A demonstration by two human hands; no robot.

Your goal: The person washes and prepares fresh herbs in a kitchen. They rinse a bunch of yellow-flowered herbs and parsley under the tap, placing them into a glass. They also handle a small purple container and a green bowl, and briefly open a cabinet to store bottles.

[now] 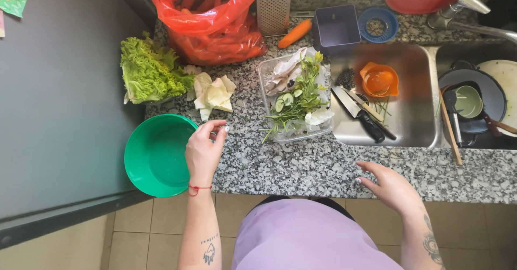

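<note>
Nearest, the right hand hovers at the near edge of the granite counter, fingers spread apart and holding nothing, fingertips just over the stone. The left hand, with a red thread at the wrist, is raised at the right rim of the green bowl; its thumb and forefinger are pinched together, and whether they grip some tiny scrap I cannot tell. The bowl sits at the near left corner of the counter, overhanging the edge.

Just beyond the left hand lie pale cabbage pieces, and left of them a head of lettuce. In the middle stands a clear tray holding herbs, cucumber slices and peelings. To its right, in the steel sink, lie two knives, with an orange strainer beyond them. The right basin holds stacked dishes, and a wooden stick lies across its near rim.

Farthest back, a red bag of carrots sits behind the lettuce, with a grater beside it, a loose carrot, a purple box, a blue ring and the tap at far right
</note>
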